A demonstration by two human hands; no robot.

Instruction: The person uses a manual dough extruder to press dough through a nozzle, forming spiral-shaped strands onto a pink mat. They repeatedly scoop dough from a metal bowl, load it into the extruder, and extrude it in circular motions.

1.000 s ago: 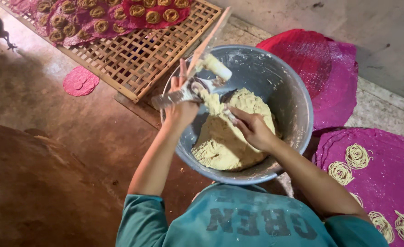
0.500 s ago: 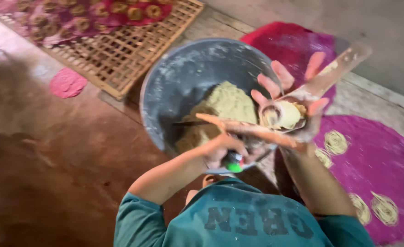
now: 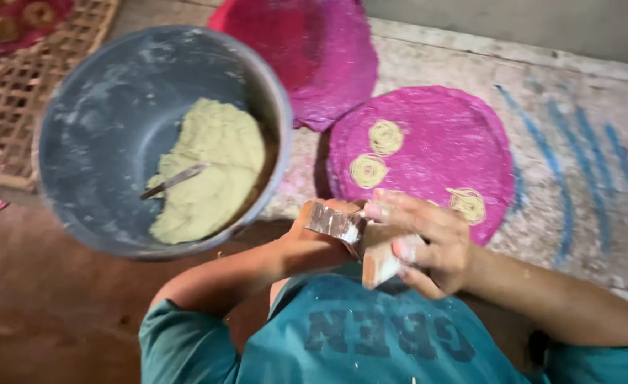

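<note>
Both hands, left hand point(image 3: 314, 245) and right hand point(image 3: 428, 245), clamp the flour-dusted wooden press point(image 3: 357, 238) together, just right of the grey metal dough basin point(image 3: 79, 128).

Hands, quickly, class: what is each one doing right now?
Left hand: closed around the wooden press, gripping its near end.
Right hand: fingers curled over the same wooden press from the other side, holding it.

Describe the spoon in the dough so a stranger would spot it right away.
Start at the big grey metal bowl on the left. Inside lies a pale yellow-green dough mound, and the spoon pokes out of its left edge, slanting down-left. It is the only thin shiny metal piece there; neither hand touches it.
</note>
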